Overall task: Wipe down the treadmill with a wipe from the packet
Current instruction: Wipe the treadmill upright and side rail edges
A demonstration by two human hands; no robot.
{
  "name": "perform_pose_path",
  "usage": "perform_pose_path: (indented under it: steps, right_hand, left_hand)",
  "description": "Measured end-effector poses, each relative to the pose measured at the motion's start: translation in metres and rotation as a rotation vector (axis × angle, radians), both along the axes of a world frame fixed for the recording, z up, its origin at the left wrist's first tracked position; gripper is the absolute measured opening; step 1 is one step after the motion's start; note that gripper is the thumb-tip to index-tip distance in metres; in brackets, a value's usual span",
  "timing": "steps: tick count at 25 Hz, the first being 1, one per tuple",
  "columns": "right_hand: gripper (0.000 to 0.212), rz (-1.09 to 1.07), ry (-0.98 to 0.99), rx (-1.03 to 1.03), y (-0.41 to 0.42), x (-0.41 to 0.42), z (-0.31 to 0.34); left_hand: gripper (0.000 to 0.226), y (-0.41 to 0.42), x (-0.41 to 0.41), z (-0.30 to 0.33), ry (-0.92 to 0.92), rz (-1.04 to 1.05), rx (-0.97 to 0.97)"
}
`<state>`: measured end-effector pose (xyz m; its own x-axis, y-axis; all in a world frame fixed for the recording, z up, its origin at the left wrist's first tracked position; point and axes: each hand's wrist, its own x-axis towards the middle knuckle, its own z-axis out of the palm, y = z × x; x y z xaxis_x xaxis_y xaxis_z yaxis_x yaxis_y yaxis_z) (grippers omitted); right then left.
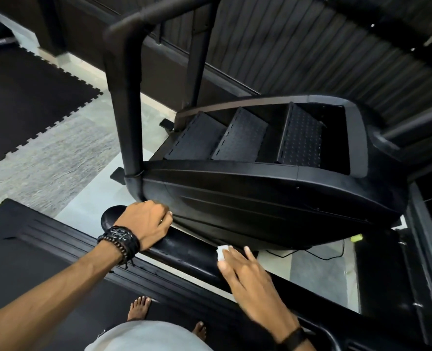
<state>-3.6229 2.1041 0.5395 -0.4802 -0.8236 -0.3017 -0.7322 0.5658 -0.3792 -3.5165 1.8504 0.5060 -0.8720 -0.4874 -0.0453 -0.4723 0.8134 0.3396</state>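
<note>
Right hand [250,277] is pressing a white wipe [222,252] flat-fingered onto the treadmill's black handrail [184,252], left hand [146,224] is curling around that rail farther along, so wiping looks mid-way, with belt [45,269] seemingly left and packet out of view.
</note>
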Motion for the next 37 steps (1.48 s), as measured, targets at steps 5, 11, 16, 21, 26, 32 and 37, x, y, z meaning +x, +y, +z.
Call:
perform_pose_path:
  steps: [5, 11, 16, 21, 26, 32, 37]
  right_hand:
    - [0.091, 0.098, -0.023, -0.027, -0.034, 0.033, -0.002]
    - [0.076, -0.140, 0.018, 0.057, -0.014, 0.010, 0.013]
    - [0.091, 0.034, 0.070, 0.043, -0.038, 0.053, 0.001]
    - [0.069, -0.093, 0.086, 0.032, 0.004, 0.031, 0.012]
    - [0.101, 0.004, 0.141, 0.093, -0.058, 0.031, 0.001]
    - [0.082, 0.078, 0.213, 0.011, -0.012, 0.020, 0.021]
    - [0.070, 0.060, 0.041, 0.080, -0.043, 0.000, -0.007]
  left_hand:
    - [0.035, -0.004, 0.002, 0.005, -0.061, -0.037, 0.006]
    - [0.035, -0.005, 0.002, 0.004, -0.052, -0.055, 0.011]
    - [0.032, -0.003, 0.001, 0.010, -0.077, -0.081, -0.008]
    - [0.028, -0.002, 0.002, 0.010, -0.034, -0.046, -0.012]
    - [0.029, -0.001, 0.003, -0.005, -0.064, -0.006, 0.025]
    - [0.040, -0.001, 0.004, -0.007, -0.043, 0.047, 0.047]
    - [0.034, 0.000, 0.003, -0.009, -0.048, 0.087, 0.019]
